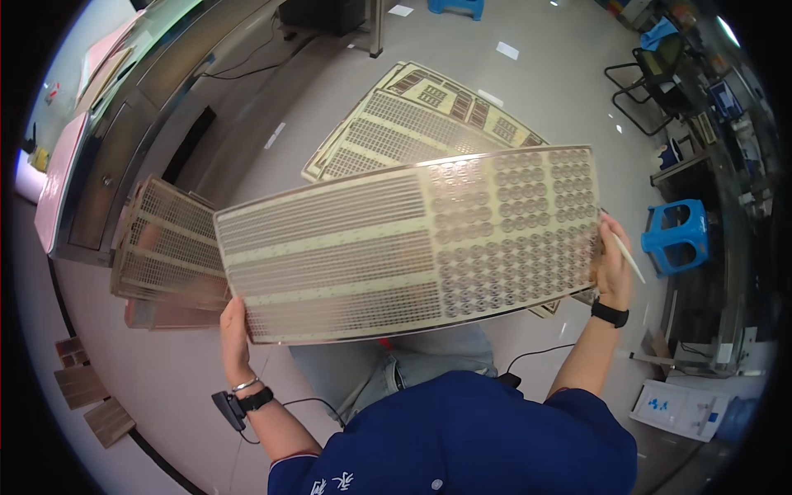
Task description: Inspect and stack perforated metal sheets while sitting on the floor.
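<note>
A long, flat rectangular panel [346, 239], like a circuit board sheet, spans the space before my body, tilted with its right end farther away. Rows of fine slots cover its pale green and brownish left part; rings and round shapes fill the right. My left hand [235, 330] grips its near left corner. On the right edge my right hand [612, 268] closes round the panel, its fingers partly hidden. A thin white stick [629, 259], pointed at its lower end, is also in that hand.
Similar panels [445, 107] lie stacked on the floor ahead, partly covered by the held one. Another stack [165, 239] stands at the left beside a metal cabinet [107, 173]. A blue stool [676, 235] and a black-framed chair [648, 91] are at the right. Brown tiles [87, 385] lie lower left.
</note>
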Demonstrator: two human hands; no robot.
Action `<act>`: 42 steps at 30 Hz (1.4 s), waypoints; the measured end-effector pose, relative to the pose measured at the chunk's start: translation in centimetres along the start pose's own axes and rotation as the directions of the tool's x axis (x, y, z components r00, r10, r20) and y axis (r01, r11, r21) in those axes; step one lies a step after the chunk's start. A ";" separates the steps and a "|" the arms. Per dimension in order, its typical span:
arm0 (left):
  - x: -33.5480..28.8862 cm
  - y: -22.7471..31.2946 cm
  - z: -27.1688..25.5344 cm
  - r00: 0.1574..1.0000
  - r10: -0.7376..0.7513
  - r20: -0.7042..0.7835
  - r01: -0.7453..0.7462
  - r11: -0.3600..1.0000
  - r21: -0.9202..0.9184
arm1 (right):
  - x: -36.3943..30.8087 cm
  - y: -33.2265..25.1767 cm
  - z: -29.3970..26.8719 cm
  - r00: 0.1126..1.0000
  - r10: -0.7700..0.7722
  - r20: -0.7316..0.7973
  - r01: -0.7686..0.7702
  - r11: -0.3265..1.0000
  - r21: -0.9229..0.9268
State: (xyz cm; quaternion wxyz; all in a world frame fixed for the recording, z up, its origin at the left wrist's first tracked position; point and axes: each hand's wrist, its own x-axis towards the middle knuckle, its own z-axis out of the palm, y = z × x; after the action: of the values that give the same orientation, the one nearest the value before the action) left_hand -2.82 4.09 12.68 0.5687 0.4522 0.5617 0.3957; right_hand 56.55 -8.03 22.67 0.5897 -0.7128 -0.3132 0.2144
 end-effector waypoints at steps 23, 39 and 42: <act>-2.6 0.5 -1.5 0.904 0.228 -0.362 -0.332 0.907 -0.258 | -0.9 -3.0 3.6 0.992 -0.044 0.118 0.019 0.978 0.206; -3.4 4.4 4.8 0.918 0.162 -0.361 -0.318 0.844 -0.432 | -1.6 -2.4 7.1 0.982 0.185 0.045 -0.136 0.516 0.845; -3.7 5.5 6.3 0.941 0.169 -0.292 -0.306 0.790 -0.531 | -1.0 -0.6 6.5 0.983 0.185 -0.020 -0.100 0.617 0.780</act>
State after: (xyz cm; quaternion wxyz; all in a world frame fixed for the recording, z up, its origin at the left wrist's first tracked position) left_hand 3.55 1.59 18.73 0.5541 0.2804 0.4176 0.6633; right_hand 51.32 -4.06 21.76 0.8344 -0.4218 -0.1036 0.3392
